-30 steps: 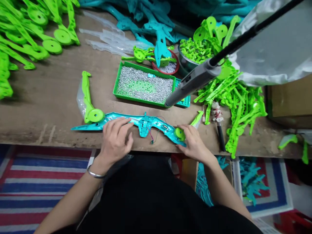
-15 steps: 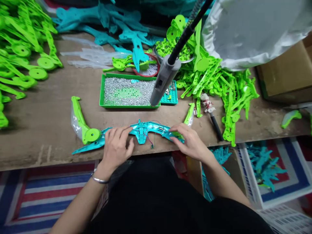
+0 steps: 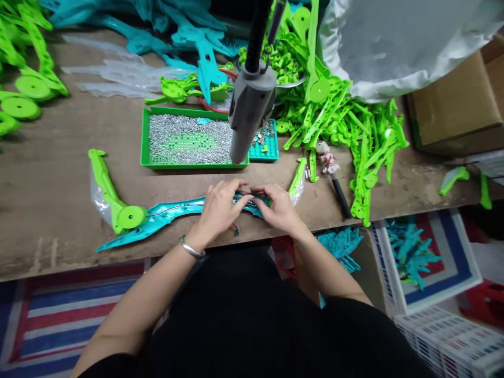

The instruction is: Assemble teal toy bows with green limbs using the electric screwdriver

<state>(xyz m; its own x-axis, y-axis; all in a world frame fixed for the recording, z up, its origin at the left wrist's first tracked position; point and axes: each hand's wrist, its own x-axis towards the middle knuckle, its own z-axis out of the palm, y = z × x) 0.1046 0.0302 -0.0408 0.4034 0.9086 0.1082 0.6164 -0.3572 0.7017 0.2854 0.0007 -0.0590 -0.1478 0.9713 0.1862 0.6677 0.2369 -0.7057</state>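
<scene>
A long turquoise bow-shaped plastic shell [image 3: 173, 211], like half of a toy bow, lies across the near part of the workbench. Its hollow inside faces up, with a thin wire along it. At its left end sits a bright green arm [image 3: 129, 216] with a round disc; another green arm [image 3: 297, 178] stands at the right end. My left hand [image 3: 222, 207] is closed over the shell's middle. Close beside it, my right hand [image 3: 277, 207] is closed on the right part, fingertips almost meeting. Between them the fingers hide the shell's details. A small wire connector [image 3: 236, 229] hangs below.
Behind the shell stands a green tray [image 3: 145, 142] of small metal screws, with a turquoise tray [image 3: 271, 152] beside it. A grey electric screwdriver [image 3: 252, 110] hangs above. Green parts [image 3: 354, 142] are heaped right, near a black-handled tool [image 3: 340, 197] and cardboard box [image 3: 452, 105].
Both hands have come together over the middle-right of the shell; the left moved right and the right moved left. The view has shifted, and the screwdriver hangs at a steeper angle.
</scene>
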